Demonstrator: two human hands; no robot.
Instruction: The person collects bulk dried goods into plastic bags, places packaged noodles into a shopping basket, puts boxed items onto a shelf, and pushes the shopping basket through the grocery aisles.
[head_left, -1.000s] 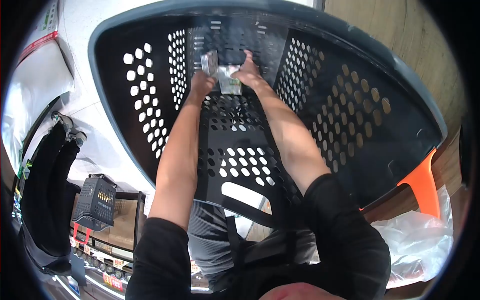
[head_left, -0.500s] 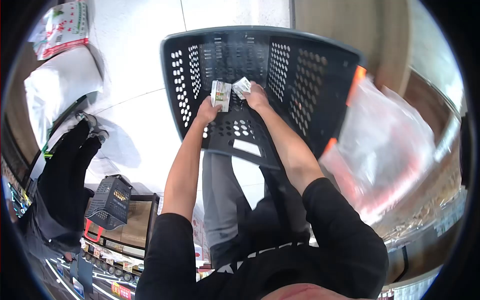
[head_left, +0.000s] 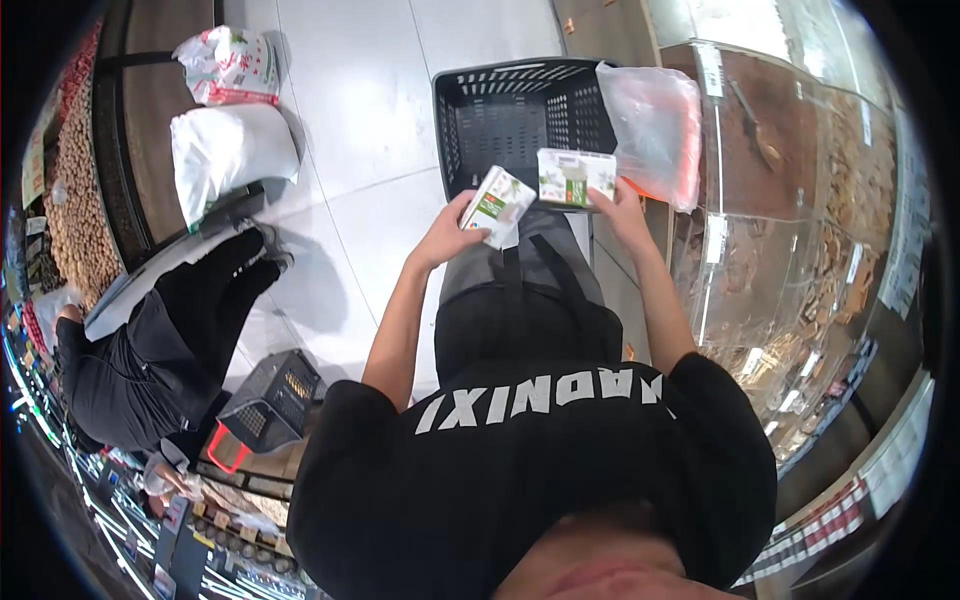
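Observation:
My left hand [head_left: 448, 235] is closed around the edge of a small white box with green print [head_left: 497, 208], which is tilted. In my right hand [head_left: 625, 215] is a second white-and-green box [head_left: 562, 178], gripped at its lower right corner and held nearly level. Both boxes are at the near side of a black plastic shopping basket [head_left: 492, 120], in front of my legs. What the boxes contain cannot be made out.
Right of the basket hangs a clear plastic bag with red edges [head_left: 655, 130]. Transparent bins of dried goods [head_left: 770, 200] line the right side. Two white sacks, one plain [head_left: 235, 150], stand left. A person in black [head_left: 150, 350] is by a grey basket [head_left: 270, 400].
Both hands have come up out of the basket toward me, each still with its box. My view has tilted and shifted, so the basket now appears smaller and farther right.

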